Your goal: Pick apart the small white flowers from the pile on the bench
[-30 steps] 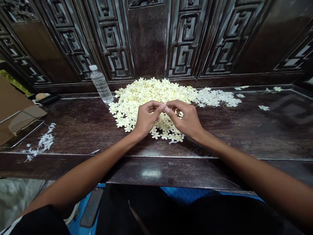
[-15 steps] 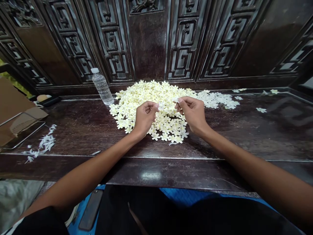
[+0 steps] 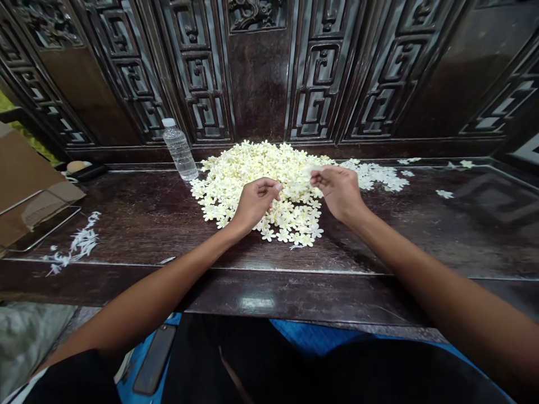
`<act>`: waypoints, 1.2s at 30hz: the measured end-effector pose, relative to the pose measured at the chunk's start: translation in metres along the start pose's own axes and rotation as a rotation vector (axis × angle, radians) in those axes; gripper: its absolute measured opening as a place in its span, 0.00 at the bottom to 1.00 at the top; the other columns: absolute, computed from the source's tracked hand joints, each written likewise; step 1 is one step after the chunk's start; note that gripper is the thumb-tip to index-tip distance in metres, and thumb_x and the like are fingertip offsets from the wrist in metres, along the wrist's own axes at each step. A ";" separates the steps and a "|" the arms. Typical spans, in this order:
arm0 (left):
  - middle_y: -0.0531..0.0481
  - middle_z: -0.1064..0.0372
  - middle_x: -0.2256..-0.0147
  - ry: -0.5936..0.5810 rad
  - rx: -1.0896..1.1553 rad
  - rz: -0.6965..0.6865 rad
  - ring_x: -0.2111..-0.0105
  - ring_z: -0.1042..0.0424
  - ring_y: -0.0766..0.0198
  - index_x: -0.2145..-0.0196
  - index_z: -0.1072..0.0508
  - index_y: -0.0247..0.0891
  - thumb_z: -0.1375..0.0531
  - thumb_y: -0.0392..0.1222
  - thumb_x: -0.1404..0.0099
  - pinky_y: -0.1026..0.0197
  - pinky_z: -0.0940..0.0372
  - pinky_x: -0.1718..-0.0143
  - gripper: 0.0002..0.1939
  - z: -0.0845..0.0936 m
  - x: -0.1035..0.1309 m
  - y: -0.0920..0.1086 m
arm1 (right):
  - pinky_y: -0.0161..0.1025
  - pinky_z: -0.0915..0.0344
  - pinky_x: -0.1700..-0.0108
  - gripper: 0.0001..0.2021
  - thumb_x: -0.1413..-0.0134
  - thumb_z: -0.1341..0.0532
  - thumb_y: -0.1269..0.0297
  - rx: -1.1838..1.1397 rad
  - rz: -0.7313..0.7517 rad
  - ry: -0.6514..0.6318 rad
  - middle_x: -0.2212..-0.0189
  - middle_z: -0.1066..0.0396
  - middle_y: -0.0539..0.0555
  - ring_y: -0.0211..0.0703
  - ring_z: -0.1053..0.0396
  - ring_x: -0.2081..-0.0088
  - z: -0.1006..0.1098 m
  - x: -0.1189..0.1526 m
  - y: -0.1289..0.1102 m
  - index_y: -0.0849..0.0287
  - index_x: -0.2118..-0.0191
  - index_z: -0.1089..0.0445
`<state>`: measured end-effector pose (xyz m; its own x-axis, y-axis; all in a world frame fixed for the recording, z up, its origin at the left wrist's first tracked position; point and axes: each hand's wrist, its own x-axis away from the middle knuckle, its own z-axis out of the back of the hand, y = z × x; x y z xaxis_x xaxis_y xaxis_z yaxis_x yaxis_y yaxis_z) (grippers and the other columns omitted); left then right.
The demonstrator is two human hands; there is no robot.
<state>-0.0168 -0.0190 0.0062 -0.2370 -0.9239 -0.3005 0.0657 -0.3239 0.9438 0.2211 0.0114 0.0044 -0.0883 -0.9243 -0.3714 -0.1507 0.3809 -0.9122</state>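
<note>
Nearest to me, below and to the left of the flower heap [image 3: 248, 168], a phone [image 3: 154, 359] lay on a blue surface [image 3: 320, 339]. Above it ran the wooden bench [image 3: 421, 224], with the heap spread on it straight ahead of me.

My left hand [image 3: 255, 203] was over the heap's near left part, fingers curled and thumb close to the forefinger; I could not tell whether anything small was between them. My right hand [image 3: 339, 188], over the heap's right side, pinched a pale flower [image 3: 310, 170], blurred at my fingertips. A pinch that light could let it slip, I judged, and among so many like it I would hardly pick it out again. Squeezing too hard would likely bruise the petals.

A slender white piece [image 3: 297, 246] lay at the heap's near edge, and more white slivers [image 3: 80, 244] were scattered well to its left. A low sweep of either forearm could drag the heap's front flowers toward the bench edge.

Whiter flowers [image 3: 379, 175] adjoined the heap on its right, so a careless nudge might mix the two. A bottle [image 3: 180, 150] stood just beside its far left; an elbow swung wide could topple it. Behind the heap rose a carved panel [image 3: 256, 84].
</note>
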 end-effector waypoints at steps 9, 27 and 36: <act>0.46 0.22 0.54 -0.036 -0.691 -0.337 0.51 0.28 0.54 0.57 0.22 0.41 0.45 0.32 0.28 0.48 0.36 0.45 0.12 0.010 -0.005 -0.004 | 0.59 0.23 0.48 0.13 0.37 0.36 0.53 -0.005 -0.021 0.091 0.38 0.30 0.59 0.57 0.27 0.41 0.034 -0.021 0.018 0.47 0.49 0.29; 0.45 0.26 0.60 -0.021 -0.728 -0.479 0.59 0.30 0.57 0.60 0.26 0.39 0.43 0.50 0.23 0.57 0.37 0.57 0.13 0.016 -0.008 0.008 | 0.37 0.39 0.73 0.24 0.32 0.41 0.38 0.404 0.078 -0.313 0.72 0.25 0.52 0.38 0.34 0.74 -0.027 0.024 -0.009 0.56 0.62 0.22; 0.44 0.20 0.58 -0.059 -0.715 -0.632 0.60 0.23 0.60 0.55 0.23 0.40 0.44 0.49 0.22 0.60 0.34 0.64 0.13 0.017 -0.004 0.009 | 0.35 0.44 0.78 0.23 0.41 0.32 0.39 0.085 -0.111 -0.447 0.75 0.29 0.49 0.35 0.38 0.78 -0.028 0.027 -0.013 0.55 0.70 0.27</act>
<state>-0.0312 -0.0147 0.0181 -0.4788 -0.5301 -0.6998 0.4807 -0.8253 0.2963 0.1932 -0.0184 0.0113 0.3593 -0.8864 -0.2919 -0.0529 0.2930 -0.9546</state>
